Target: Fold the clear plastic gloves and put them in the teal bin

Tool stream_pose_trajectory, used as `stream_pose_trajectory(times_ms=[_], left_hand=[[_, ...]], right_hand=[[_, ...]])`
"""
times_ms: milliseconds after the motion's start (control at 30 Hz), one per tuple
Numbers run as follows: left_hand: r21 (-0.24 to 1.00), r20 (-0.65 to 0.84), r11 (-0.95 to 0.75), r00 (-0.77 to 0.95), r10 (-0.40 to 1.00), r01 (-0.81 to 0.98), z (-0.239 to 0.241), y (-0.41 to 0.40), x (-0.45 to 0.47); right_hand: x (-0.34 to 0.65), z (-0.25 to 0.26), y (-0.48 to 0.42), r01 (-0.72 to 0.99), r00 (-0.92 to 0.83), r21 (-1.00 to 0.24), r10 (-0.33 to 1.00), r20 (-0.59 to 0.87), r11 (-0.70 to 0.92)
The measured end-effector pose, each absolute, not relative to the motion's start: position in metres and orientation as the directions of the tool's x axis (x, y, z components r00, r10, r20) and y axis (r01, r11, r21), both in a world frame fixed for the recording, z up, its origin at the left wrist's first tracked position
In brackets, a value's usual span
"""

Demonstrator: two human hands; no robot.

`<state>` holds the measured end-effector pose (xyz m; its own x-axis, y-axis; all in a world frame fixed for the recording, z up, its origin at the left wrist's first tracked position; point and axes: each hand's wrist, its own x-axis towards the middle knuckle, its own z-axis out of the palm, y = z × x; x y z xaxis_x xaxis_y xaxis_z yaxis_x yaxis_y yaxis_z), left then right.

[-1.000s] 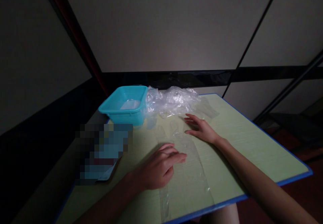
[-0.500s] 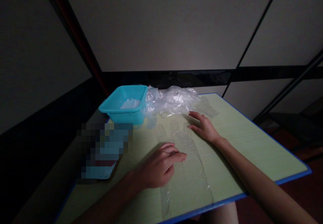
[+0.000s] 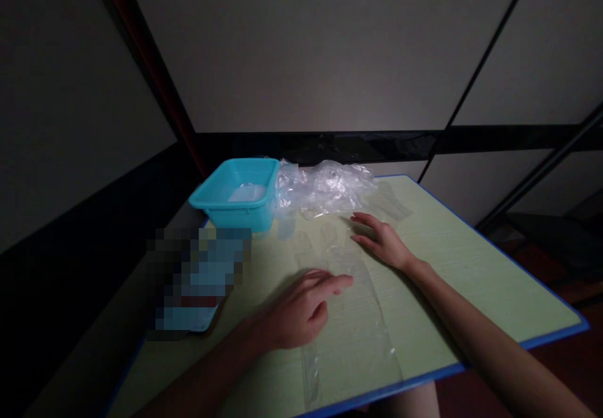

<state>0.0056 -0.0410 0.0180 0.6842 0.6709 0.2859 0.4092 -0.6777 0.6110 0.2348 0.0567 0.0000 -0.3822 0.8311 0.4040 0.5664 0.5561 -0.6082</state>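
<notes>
A long clear plastic glove lies flat on the light green table, fingers pointing away from me. My left hand rests on its left edge near the middle, fingers loosely stretched toward the right. My right hand lies flat and open on the glove's finger end, pressing it to the table. Neither hand holds anything.
A turquoise plastic tub stands at the table's far left with something pale inside. A heap of crumpled clear plastic lies beside it. Another flat clear glove lies beyond my right hand. A blurred-out object sits at the left edge.
My right hand has slid a little to the right along the glove's finger end. My left hand's fingers have straightened slightly. The view shifted a bit.
</notes>
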Motion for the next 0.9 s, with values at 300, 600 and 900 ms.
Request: stream_pose_trajectory(times_ms=[300,600,900], left_hand=[[0.991,0.121,-0.133,0.290,0.949,0.023,0.012,-0.016,0.000],[0.994,0.085,-0.101,0.330,0.940,0.031,0.009,-0.019,0.003],[0.995,0.089,-0.102,0.391,0.916,0.013,0.007,-0.028,0.011]], right_hand=[[0.232,0.003,0.054,0.370,-0.321,-0.800,0.873,0.368,0.473],[0.218,0.019,0.037,0.093,-0.512,-0.954,0.835,0.199,0.284],[0.209,0.013,0.032,0.003,-0.576,-0.996,0.814,0.074,0.093]])
